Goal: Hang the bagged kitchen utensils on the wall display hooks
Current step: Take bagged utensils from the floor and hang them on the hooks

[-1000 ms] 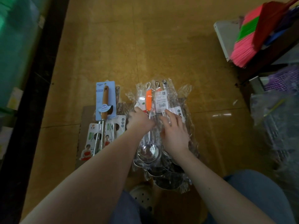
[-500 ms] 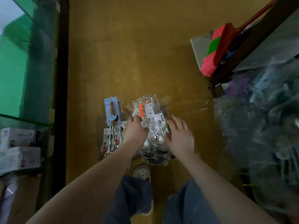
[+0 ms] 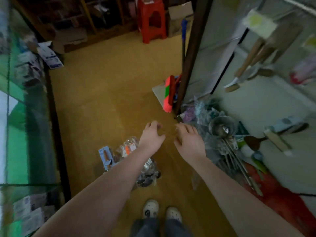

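Bagged utensils (image 3: 148, 169) now below hands (image 3: 151, 135) (image 3: 189, 141) (raised)

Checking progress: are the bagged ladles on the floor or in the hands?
On the floor: the bagged ladles lie under the left forearm; left hand and right hand hover above them.
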